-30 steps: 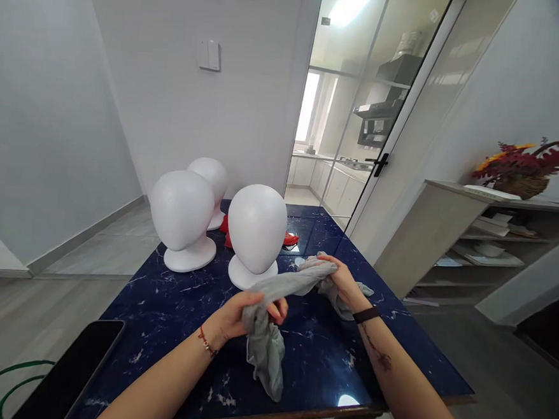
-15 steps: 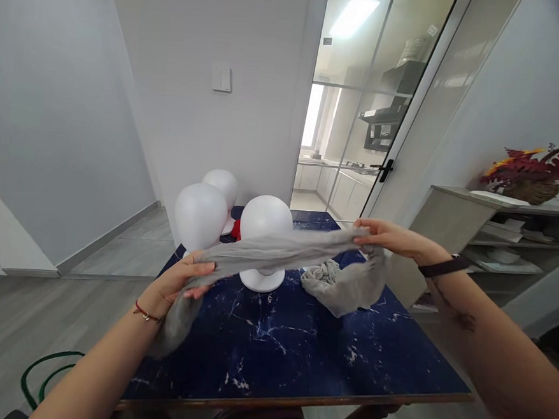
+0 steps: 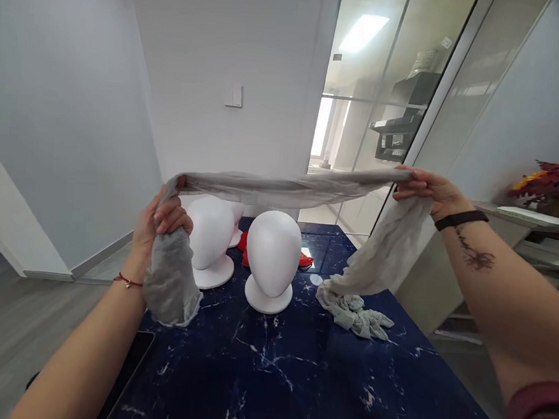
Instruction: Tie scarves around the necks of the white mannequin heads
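Observation:
A long, thin grey scarf (image 3: 281, 190) is stretched between my two hands, above and in front of a white mannequin head (image 3: 273, 254). My left hand (image 3: 167, 211) is closed around the scarf, and one end hangs below it almost to the table. At the right, my right hand (image 3: 422, 189) pinches the other side. From there the cloth drops down and its far end lies bunched on the table. The mannequin head stands upright on its round base, its top just under the stretched cloth and apart from it.
Another white mannequin head (image 3: 210, 236) stands to the left, with a third partly hidden behind it. Red cloth (image 3: 306, 260) lies behind the middle head. The blue marble-patterned table (image 3: 268, 368) has a dark flat object (image 3: 129, 365) at its left edge. Shelves (image 3: 535, 253) stand at right.
Both hands have risen, lifting the stretched scarf from across the middle head to above it. My left hand has moved left, my right hand right, so the held span is wider.

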The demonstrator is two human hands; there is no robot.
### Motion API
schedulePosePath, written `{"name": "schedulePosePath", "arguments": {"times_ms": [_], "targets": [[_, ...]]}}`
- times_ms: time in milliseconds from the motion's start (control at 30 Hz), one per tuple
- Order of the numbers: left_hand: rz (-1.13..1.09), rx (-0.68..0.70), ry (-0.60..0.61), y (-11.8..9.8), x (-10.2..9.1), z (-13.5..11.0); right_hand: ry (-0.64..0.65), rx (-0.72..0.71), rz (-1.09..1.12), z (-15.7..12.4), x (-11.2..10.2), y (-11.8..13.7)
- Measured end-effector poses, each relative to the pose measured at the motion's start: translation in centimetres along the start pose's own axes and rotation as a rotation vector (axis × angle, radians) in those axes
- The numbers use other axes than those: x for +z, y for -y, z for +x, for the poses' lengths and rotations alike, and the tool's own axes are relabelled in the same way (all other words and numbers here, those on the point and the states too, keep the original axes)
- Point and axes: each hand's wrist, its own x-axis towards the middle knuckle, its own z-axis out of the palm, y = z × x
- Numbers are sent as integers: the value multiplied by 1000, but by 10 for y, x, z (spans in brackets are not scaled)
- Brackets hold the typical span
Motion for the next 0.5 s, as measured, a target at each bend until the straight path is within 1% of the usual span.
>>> {"name": "schedulePosePath", "arguments": {"times_ms": [33,67,100,133,200,267,367,433,500], "targets": [[4,-39,-37,4,-5,2,41,-26,42,12,6,-7],[14,-87,-75,10,-10,3,53,-68,92,24,14,-15],[22,-134,-113,16,-14,5,30,-127,133,37,23,-25],[23,-171,-145,24,-18,6,3,-155,151,50,33,-36],[1,-208,-185,41,-25,10,-29,-142,146,73,51,-62],[-31,-230,-214,60,-31,14,-34,-88,133,89,63,-90],[-48,-286,-279,86,-43,14,-29,9,125,94,68,-128],[-30,-368,-323,101,-53,9,-31,57,99,86,62,-147],[-10,-431,-365,114,-65,0,-36,89,55,71,50,-161]]}}
